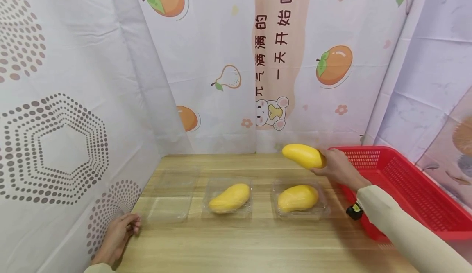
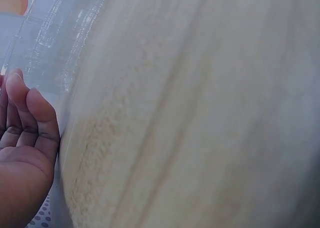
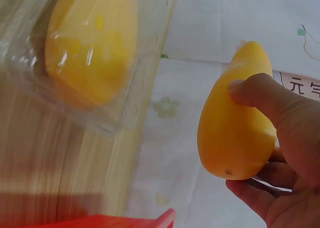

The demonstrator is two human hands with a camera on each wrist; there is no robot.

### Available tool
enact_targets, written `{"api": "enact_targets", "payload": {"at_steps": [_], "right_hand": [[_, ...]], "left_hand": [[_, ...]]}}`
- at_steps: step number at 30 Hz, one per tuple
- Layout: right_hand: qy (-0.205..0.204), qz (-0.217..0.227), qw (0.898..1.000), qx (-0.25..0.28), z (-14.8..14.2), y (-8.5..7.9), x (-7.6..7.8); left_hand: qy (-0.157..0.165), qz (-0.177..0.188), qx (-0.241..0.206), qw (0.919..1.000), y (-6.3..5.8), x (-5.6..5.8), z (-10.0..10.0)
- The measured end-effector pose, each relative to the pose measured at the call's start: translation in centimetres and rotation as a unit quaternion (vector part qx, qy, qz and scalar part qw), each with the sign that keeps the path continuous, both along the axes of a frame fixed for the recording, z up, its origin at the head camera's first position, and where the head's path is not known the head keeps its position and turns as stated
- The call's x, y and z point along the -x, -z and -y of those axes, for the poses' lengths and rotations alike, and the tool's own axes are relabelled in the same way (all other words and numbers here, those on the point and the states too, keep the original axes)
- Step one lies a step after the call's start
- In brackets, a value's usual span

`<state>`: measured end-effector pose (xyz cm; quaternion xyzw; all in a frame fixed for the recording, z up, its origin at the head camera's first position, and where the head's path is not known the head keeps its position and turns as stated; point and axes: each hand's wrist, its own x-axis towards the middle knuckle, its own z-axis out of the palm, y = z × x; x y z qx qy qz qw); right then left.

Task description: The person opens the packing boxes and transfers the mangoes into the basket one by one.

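Observation:
A yellow mango (image 1: 303, 155) is held in the air by my right hand (image 1: 337, 167), above the table's back right part and beside the red basket. In the right wrist view the thumb and fingers grip that mango (image 3: 237, 118) from either side. Below it, one mango (image 1: 298, 198) lies in a clear plastic box (image 1: 322, 210). Another mango (image 1: 230, 198) sits in a middle clear box (image 1: 206, 207). On the left stands a clear box (image 1: 169, 203) with nothing visible inside. My left hand (image 1: 117, 237) rests at the table's left edge near that box, fingers loosely curled and holding nothing.
A red plastic basket (image 1: 402, 183) with holed walls stands at the right, partly behind my right forearm. The wooden table (image 1: 236, 244) meets printed cloth curtains (image 1: 221, 39) at the back and on both sides.

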<state>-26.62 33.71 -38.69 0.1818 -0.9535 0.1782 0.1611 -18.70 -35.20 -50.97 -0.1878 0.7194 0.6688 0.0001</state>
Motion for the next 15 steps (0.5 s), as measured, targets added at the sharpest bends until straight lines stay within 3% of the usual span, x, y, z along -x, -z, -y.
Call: {"api": "enact_targets", "payload": {"at_steps": [15], "right_hand": [[0.032, -0.009, 0.999, 0.011, -3.2, -0.3, -1.2]], "left_hand": [[0.012, -0.004, 0.003, 0.9999, 0.0, -0.2, 0.0]]}}
